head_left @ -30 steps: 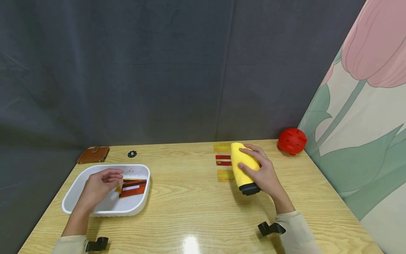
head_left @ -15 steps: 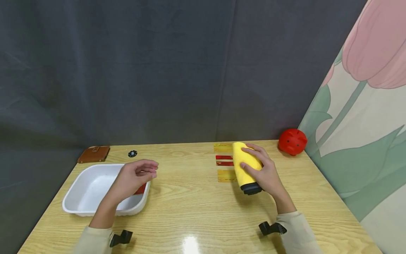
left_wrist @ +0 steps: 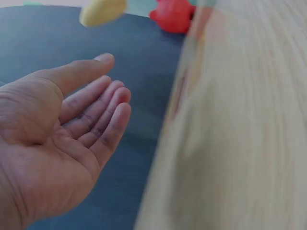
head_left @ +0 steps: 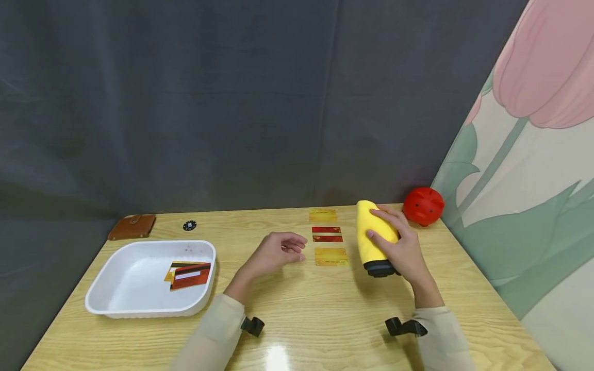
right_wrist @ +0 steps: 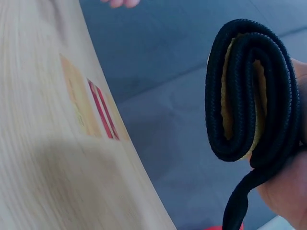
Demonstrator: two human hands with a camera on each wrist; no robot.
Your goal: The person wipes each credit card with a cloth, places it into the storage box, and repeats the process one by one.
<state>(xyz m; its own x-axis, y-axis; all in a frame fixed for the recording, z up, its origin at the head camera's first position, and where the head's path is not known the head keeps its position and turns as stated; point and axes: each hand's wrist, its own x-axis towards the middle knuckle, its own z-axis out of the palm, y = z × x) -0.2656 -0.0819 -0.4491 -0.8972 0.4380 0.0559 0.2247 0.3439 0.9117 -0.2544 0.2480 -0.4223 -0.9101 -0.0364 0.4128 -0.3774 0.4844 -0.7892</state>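
My right hand [head_left: 402, 247] holds a rolled yellow cloth [head_left: 375, 234] with black edging above the table, fingers on one side and thumb on the other. In the right wrist view, the cloth's black-trimmed end [right_wrist: 240, 91] shows its folded layers, with a dark strip hanging down. My left hand [head_left: 275, 253] hovers empty over the middle of the table, its fingers loosely bent; the left wrist view shows a bare palm [left_wrist: 53, 153]. Between the hands lie a gold card [head_left: 331, 256], a red card [head_left: 327, 238] with a pale stripe and another gold card [head_left: 323, 215].
A white tray [head_left: 95, 301] stands at the left with overlapping cards [head_left: 191, 276] inside. Behind it are a brown leather wallet [head_left: 132, 227] and a black poker chip [head_left: 189, 225]. A red piggy bank [head_left: 423, 206] sits at the back right, near the walls.
My left hand has moved right, out from over the white tray to beside the cards on the table. My right hand has shifted slightly right with the cloth, uncovering those cards.
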